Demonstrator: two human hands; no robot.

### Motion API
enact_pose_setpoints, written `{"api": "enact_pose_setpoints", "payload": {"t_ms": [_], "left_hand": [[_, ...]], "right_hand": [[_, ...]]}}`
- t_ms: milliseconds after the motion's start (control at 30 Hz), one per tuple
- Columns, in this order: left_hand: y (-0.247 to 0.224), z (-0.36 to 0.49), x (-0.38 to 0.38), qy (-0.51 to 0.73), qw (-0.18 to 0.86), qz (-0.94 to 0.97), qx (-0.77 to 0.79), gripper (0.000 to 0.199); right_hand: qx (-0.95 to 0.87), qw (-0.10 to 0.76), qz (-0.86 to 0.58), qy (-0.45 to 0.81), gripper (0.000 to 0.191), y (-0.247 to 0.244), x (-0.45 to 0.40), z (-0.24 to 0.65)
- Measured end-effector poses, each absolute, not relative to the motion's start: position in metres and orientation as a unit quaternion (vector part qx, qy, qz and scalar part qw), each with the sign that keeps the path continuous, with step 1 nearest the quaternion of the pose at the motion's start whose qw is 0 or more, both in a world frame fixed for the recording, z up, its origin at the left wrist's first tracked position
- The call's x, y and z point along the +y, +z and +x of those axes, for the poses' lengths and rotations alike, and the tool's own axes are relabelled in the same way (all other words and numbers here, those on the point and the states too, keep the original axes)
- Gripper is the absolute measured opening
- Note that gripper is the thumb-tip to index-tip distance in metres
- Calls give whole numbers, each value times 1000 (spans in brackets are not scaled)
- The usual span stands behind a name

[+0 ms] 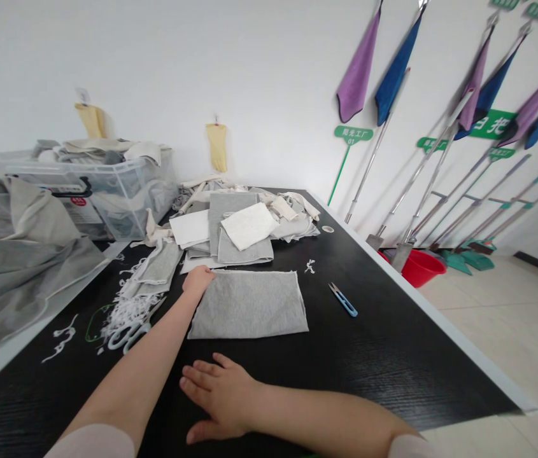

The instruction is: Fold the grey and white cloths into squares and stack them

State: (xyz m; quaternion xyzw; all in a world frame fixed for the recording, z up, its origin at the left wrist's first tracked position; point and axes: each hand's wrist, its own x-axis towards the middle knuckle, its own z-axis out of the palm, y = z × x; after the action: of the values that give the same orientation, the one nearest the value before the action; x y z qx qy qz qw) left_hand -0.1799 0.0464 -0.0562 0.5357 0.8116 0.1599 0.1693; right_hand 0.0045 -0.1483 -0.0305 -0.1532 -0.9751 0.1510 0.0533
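A folded piece of grey fabric [252, 305] lies flat on the black table [393, 369] in front of me. At its far left corner is my left hand [197, 280], its fingers closed on the edge. My right hand [223, 394] is nearer to me, palm down with fingers spread, apart from the fabric and holding nothing. Right of the fabric lie blue thread snips [344, 300]. White-handled scissors [137, 329], partly covered by my left forearm, rest beside a heap of white thread scraps [128, 312].
Behind the fabric is a pile of grey and white cloth pieces [249, 226]. A clear plastic bin [125, 191] full of cloth stands at the back left, with grey cloth [25, 267] draped before it. Brooms and a red bucket [424, 267] are beyond the table's right edge.
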Motion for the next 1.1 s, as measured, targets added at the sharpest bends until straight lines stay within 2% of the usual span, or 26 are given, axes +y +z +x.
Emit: {"api": "enact_pose_setpoints", "payload": {"t_ms": [133, 333, 533, 700, 833, 900, 1100], "left_hand": [[-55, -180, 46, 158, 167, 542, 808, 24], [-55, -180, 45, 155, 164, 548, 806, 26], [-52, -180, 44, 149, 163, 556, 801, 24], [-53, -179, 41, 151, 159, 556, 802, 27], [-54, -177, 39, 153, 159, 549, 806, 25], [-53, -176, 38, 154, 159, 545, 809, 25], [-52, -176, 32, 163, 159, 541, 809, 24]], "right_hand": [[-962, 60, -176, 198, 67, -26, -155, 36], [-939, 3, -251, 236, 66, -17, -167, 116], [-882, 19, -458, 107, 61, -51, -166, 241], [-710, 16, -702, 43, 61, -84, -135, 353], [-636, 88, -762, 87, 60, -78, -66, 370], [-568, 182, -779, 194, 58, -68, -22, 354], [-546, 299, -730, 281, 59, -47, 79, 285]]}}
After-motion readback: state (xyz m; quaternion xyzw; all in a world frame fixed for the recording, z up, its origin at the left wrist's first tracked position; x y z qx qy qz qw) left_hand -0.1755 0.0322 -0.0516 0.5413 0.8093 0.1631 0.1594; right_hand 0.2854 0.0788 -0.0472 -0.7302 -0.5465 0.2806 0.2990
